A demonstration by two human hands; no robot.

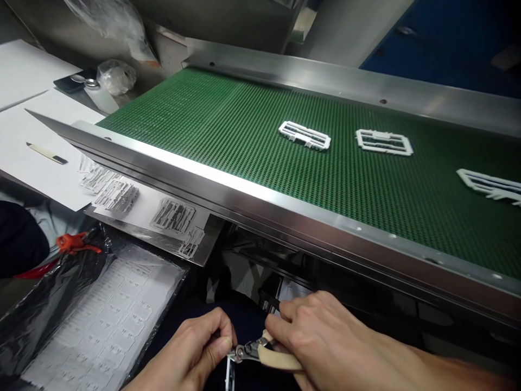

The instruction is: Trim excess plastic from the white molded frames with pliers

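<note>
Low in the view, below the conveyor's near rail, my left hand (203, 347) pinches a small white plastic frame (230, 373), seen nearly edge-on. My right hand (313, 331) is wrapped round the cream handles of a pair of nippers (280, 358). The metal jaws of the nippers meet the top end of the frame, right beside my left fingertips. Whether the jaws are closed on the plastic I cannot tell. Part of the frame is hidden by my left fingers and cut off by the lower edge.
A green conveyor belt (228, 125) with metal rails carries white plastic frames (304, 136). Stacked parts (116, 195) lie on a shelf at left. Below is a plastic-lined box (101, 315) of parts, with an orange clamp (73, 243) at its edge. A knife (46, 153) rests on white board.
</note>
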